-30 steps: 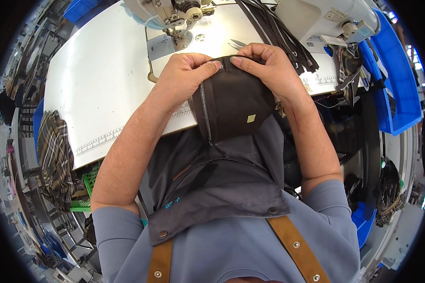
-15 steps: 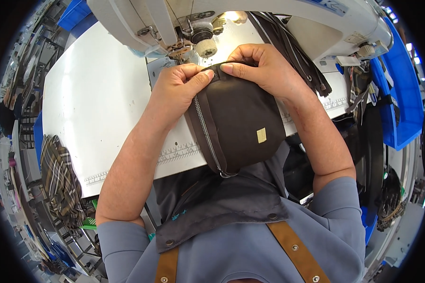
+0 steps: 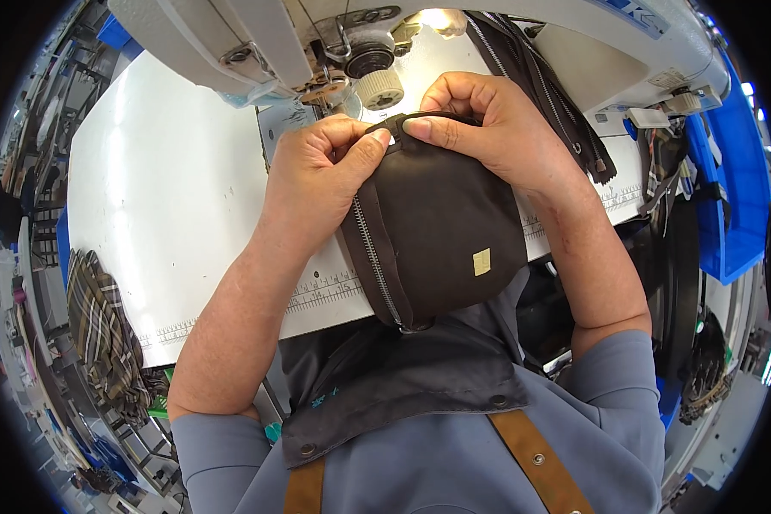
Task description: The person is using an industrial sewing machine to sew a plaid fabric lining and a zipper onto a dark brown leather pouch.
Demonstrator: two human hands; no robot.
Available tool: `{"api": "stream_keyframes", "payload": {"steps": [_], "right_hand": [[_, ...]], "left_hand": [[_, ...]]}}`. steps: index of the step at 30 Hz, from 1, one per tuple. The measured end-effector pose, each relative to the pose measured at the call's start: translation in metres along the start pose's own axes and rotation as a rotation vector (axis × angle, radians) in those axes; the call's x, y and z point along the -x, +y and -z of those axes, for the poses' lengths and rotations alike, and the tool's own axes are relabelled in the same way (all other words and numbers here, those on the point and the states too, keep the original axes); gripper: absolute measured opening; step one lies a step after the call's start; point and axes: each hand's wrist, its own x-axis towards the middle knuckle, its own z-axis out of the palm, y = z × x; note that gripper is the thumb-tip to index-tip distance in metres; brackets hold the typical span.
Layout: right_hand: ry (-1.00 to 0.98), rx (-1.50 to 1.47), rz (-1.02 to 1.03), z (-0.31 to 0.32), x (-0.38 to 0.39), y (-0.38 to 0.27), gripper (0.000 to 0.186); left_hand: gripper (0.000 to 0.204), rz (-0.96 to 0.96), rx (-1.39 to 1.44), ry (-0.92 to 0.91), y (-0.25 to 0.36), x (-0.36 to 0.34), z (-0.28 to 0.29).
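Note:
A dark brown fabric pouch [image 3: 441, 218] with a metal zipper [image 3: 373, 257] along its left side lies over the front edge of the white table. My left hand [image 3: 330, 158] pinches its far edge between thumb and fingers. Just to the right, my right hand [image 3: 471, 124] pinches the same edge, the two thumbs close together on top. A small pale yellow patch [image 3: 482, 261] sits on the pouch's lower right. Right beyond my fingers stands the sewing machine [image 3: 343, 68]; its needle area is partly hidden behind my hands.
Several dark zipper strips [image 3: 544, 94] lie beneath the machine arm on the right. The white table [image 3: 163, 197] carries a ruler strip [image 3: 325, 291] along its front edge. Plaid cloth [image 3: 103, 334] hangs at the left, and a blue bin [image 3: 737, 197] stands at the far right.
The pouch's far edge is tilted slightly, and a small white spot now shows by my left thumb. Both hands keep their pinch. The whole view has shifted a little.

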Motion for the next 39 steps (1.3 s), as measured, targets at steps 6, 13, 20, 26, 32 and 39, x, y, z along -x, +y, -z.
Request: {"api": "stream_keyframes", "payload": {"steps": [6, 13, 20, 26, 32, 39], "right_hand": [[-0.031, 0.034, -0.011, 0.0005, -0.0024, 0.0008, 0.018], [-0.011, 0.029, 0.009, -0.0034, -0.0029, 0.0034, 0.018], [-0.011, 0.051, 0.019, -0.0038, -0.0022, 0.0038, 0.018], [-0.004, 0.053, 0.04, -0.0053, -0.0018, 0.0029, 0.019], [-0.03, 0.01, 0.0, -0.0045, 0.0024, -0.0018, 0.02], [-0.004, 0.033, 0.067, -0.0062, 0.0038, -0.003, 0.022]], "left_hand": [[0.02, -0.096, -0.09, 0.022, 0.0009, 0.0009, -0.0007], [0.02, -0.022, -0.096, -0.054, 0.0061, 0.0042, 0.0031], [0.02, 0.106, 0.137, -0.155, 0.0044, 0.0034, 0.005], [0.019, 0.093, 0.128, -0.138, 0.004, 0.0039, 0.0048], [0.018, 0.061, 0.109, -0.091, 0.008, 0.0071, 0.0057], [0.025, -0.011, 0.08, 0.075, 0.0062, 0.0083, -0.0001]]}}
